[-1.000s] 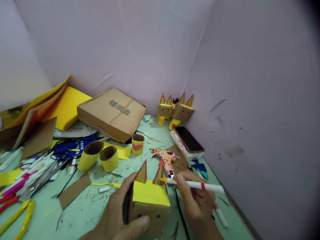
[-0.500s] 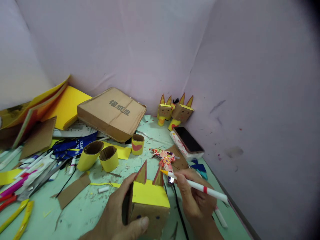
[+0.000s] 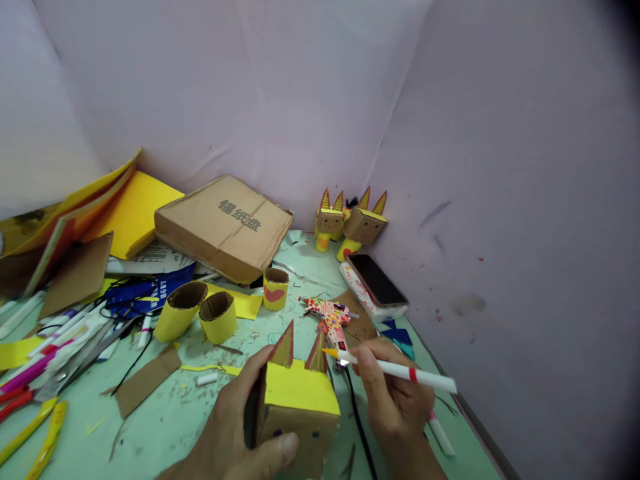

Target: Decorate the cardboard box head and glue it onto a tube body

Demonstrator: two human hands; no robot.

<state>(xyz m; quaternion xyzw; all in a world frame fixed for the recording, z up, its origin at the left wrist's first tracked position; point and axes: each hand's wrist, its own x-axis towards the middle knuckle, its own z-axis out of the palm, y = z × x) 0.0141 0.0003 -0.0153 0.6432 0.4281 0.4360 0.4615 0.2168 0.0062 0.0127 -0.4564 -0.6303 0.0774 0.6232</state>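
The left hand [image 3: 240, 427] grips a cardboard box head [image 3: 300, 390] from its left side, thumb across the front beside two dark dots, the yellow top upward and two pointed ears [image 3: 283, 347] standing at its far edge. To the right of the box, the right hand [image 3: 397, 393] holds a white marker [image 3: 425, 378] between thumb and fingers, its orange tip at the edge of the right ear; whether it touches cannot be told. Another marker [image 3: 443, 437] lies just beside the right hand, and a black cord [image 3: 358, 417] runs between the two hands over the green surface [image 3: 165, 440]. Left of the left hand lie a cardboard strip [image 3: 149, 383] and a small white cap [image 3: 207, 379]. Beyond the right hand's fingertips lies a patterned glue gun [image 3: 333, 317]; ahead of the left hand stand three yellow tubes [image 3: 220, 323], one bearing a red heart. Farther past the right hand, a phone [image 3: 377, 279] rests on a white packet [image 3: 357, 291]. Farthest ahead of the hands are a large flat carton [image 3: 220, 223] and two eared cardboard figures [image 3: 366, 227] by the wall [image 3: 280, 100].
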